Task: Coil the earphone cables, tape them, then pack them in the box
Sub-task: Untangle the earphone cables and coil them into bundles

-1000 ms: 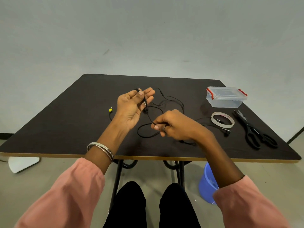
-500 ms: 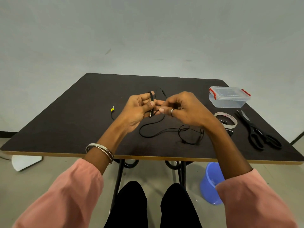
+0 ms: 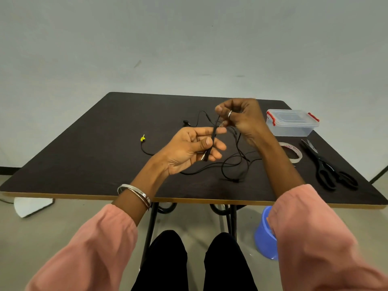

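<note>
Now the left hand [image 3: 189, 148] pinches the black earphone cable [image 3: 214, 133] at its plug end above the table [image 3: 84, 148]; the right hand [image 3: 241, 118] grips it higher. Right of the hands sits the closed box [image 3: 291, 122].

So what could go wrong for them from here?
The loose black earphone cable lies in crossing loops on the table, so it may snag or knot as the right hand winds it around the left hand. The plastic box is lidded, needing a free hand later.
</note>
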